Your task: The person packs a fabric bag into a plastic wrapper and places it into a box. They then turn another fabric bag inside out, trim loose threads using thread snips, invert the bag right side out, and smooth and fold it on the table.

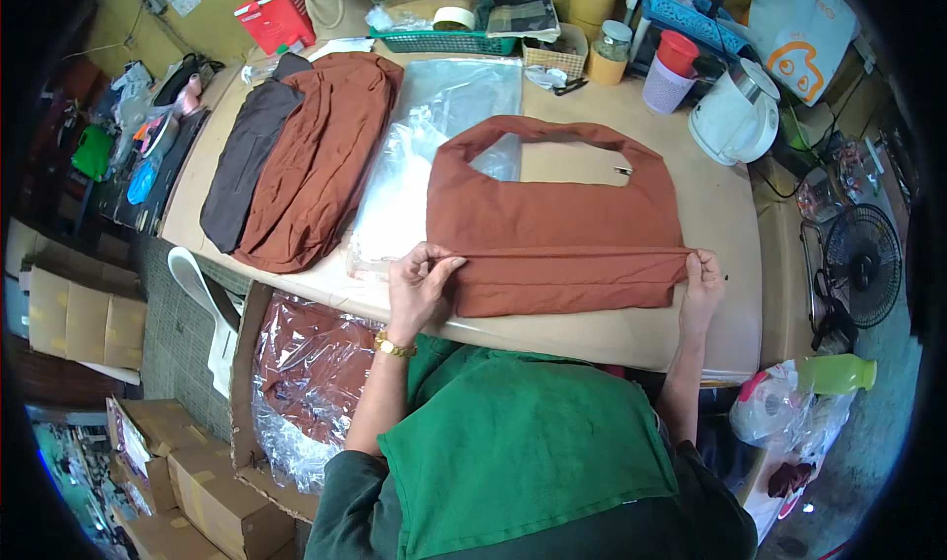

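Note:
A rust-brown fabric bag point(557, 215) with a wide looped strap lies flat on the table in front of me. A fold runs straight across its lower part. My left hand point(419, 274) pinches the left end of that fold, thumb against fingers. At the opposite end my right hand point(702, 274) grips the fold's right edge between thumb and fingers. To the left of the bag lie clear plastic sleeves point(449, 91), partly under its left edge. Beyond them is a stack of folded rust-brown fabric point(330, 155) with a dark brown piece point(252, 160) along its left side.
An electric kettle point(730, 121) stands at the table's right, near a red cup point(677, 53) and a jar point(610, 55). Green baskets point(444, 42) line the back. Below left, an open carton point(247, 402) holds plastic-wrapped brown items. A fan point(863, 264) stands at right.

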### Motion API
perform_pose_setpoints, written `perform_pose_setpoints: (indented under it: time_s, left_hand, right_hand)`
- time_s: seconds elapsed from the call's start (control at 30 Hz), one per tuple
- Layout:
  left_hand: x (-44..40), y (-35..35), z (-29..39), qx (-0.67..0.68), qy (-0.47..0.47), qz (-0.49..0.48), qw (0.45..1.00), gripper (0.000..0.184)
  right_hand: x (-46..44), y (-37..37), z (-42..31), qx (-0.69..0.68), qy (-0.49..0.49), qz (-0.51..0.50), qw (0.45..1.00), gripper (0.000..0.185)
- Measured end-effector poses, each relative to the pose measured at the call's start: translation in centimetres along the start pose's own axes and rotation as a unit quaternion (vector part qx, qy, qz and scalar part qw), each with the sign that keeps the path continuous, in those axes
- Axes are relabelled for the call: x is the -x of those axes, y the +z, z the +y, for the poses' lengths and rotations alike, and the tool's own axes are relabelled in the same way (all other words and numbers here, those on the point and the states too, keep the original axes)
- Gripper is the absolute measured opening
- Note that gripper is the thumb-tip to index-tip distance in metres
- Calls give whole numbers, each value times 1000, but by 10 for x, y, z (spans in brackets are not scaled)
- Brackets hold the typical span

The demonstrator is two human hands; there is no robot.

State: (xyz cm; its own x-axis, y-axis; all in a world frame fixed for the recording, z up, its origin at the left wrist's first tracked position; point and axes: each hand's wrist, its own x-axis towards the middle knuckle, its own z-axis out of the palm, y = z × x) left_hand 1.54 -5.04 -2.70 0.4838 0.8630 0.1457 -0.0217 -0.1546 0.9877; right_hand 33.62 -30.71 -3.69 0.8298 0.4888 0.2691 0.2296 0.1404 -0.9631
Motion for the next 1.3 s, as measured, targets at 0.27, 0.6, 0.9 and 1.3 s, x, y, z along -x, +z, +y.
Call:
perform_pose_setpoints:
  time_s: [0.27,0.6,0.9,1.3]
  left_hand:
    - [-19,5,15,-239,62,62,967,23]
    - [-15,-35,23,-105,-6,-61,993,16]
    - [-9,-33,33,24,-11,-80,996,10]
    - [-11,-16,6,15,16,-10,1000,10]
  right_hand:
    - [-9,5,21,430,-83,61,897,16]
    - [33,-15,-44,299,268,-79,912,20]
    - [56,11,-27,31,195,-21,980,22]
    - [37,7,-19,227,-14,56,972,20]
